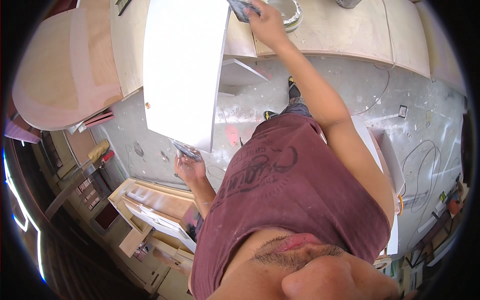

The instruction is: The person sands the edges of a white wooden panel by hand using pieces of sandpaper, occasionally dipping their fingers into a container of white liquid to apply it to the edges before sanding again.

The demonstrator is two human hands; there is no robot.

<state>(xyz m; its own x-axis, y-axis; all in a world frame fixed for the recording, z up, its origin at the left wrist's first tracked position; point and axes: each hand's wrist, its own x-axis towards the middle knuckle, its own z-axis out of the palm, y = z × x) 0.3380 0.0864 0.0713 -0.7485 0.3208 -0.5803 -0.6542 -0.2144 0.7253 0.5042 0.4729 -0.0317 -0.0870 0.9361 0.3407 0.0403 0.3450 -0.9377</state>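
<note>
There are two hands and two dark pads — plus one large white panel.

Dark printed lettering on maroon shirt

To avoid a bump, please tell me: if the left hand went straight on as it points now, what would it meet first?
Probably the near edge of the white panel; the grey pad in the left hand would lead. Whether pad and panel touch is unclear.

Head-worn fisheye (close, wide); downward over shirt and white panel
</note>
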